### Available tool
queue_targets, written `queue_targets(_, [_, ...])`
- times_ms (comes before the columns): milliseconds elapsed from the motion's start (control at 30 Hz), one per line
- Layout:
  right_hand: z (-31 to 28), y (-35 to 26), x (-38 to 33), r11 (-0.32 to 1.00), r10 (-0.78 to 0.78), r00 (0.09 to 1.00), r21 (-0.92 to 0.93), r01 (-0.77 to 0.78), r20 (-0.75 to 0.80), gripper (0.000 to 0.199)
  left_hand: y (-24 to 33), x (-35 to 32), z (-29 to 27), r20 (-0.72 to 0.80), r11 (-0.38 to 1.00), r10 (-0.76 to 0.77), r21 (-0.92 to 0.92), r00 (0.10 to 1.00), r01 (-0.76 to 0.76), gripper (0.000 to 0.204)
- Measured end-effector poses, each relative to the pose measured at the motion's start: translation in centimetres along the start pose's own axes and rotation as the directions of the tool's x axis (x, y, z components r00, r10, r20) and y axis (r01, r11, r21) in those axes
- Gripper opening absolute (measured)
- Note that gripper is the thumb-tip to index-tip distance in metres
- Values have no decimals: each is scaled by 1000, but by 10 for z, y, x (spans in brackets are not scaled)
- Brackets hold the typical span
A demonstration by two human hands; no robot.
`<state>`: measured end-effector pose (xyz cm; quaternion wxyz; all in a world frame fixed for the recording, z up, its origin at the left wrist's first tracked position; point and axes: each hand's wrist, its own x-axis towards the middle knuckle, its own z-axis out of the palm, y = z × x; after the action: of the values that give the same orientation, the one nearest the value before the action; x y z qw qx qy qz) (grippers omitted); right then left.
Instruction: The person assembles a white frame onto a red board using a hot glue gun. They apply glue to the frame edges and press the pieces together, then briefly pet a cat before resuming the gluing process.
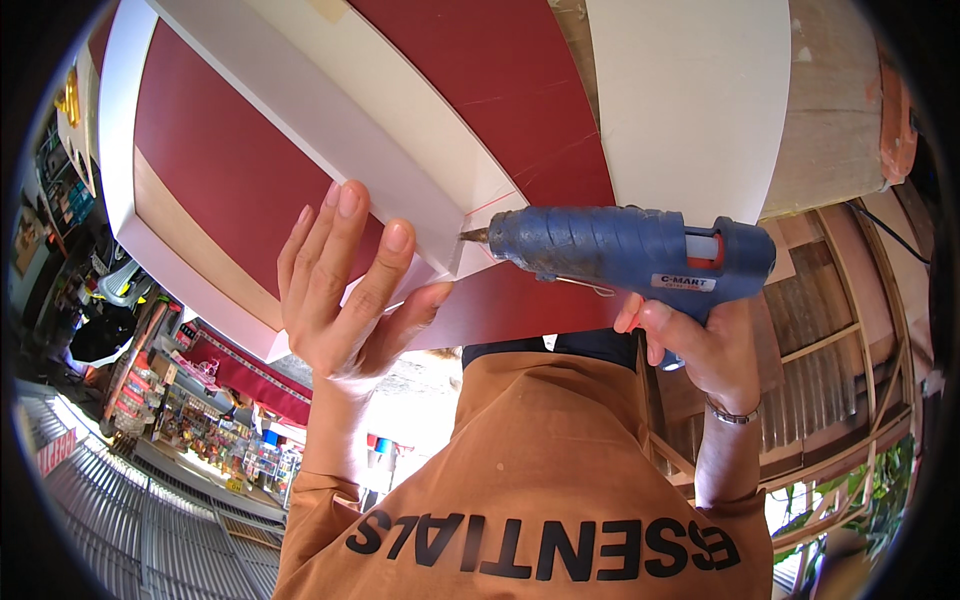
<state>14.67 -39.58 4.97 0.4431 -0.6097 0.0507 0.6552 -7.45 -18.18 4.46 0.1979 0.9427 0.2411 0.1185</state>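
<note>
Right hand (715,345) has a full grip on a blue plastic hot glue gun (625,248), fingers curled round the handle and one finger on the trigger below the body. There's a small white rectangular label with a red bar on the side of the gun, near the orange back end. The metal nozzle (473,236) points left and sits right at the corner where a white foam-board strip (330,110) meets a dark red panel (215,150), just touching or nearly so, can't quite tell.

Left hand (345,290) is open, nothing clasped, fingers spread and pressed flat against the white strip's lower edge just left of the nozzle, thumb tip close under the joint.

Moving outward, the piece is a big framed board: white strips bordering red panels, with a tan cardboard-coloured band (190,240) along one side. A second wide white panel (690,90) sits right above the gun. A person in an orange-brown shirt (520,470) with big black block letters fills the bottom middle, and both arms come from that person.

Off to the left there's a shop area with shelves of small colourful packaged goods (190,420), too small to make out, plus a grey corrugated roof (130,510). Right side shows wooden beams and slats (830,330), some green leaves lower down. Free space is mostly around the left hand and the board's lower-left edge.
</note>
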Motion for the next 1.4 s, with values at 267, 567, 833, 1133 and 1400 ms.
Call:
queue_targets(267, [2,2,0,999,-44,999,-9,43,-30,29,-1,0,0,0,1000,3,-2,1000,-3,53])
queue_targets(567, [2,6,0,998,-55,998,5,55,-26,28,0,0,0,4,1000,5,0,1000,-5,52])
queue_targets(833, [3,4,3,998,-59,998,-7,58,-21,28,-1,2,-5,61,999,53,1,997,-53,53])
queue_targets(1133, [5,3,3,997,-71,997,-39,70,-42,30,-1,2,-5,61,999,47,-2,997,-47,55])
queue_targets(1400, [3,-5,1,991,-19,999,-131,14,-39,35,-2,0,-2,28,1000,21,0,999,-21,54])
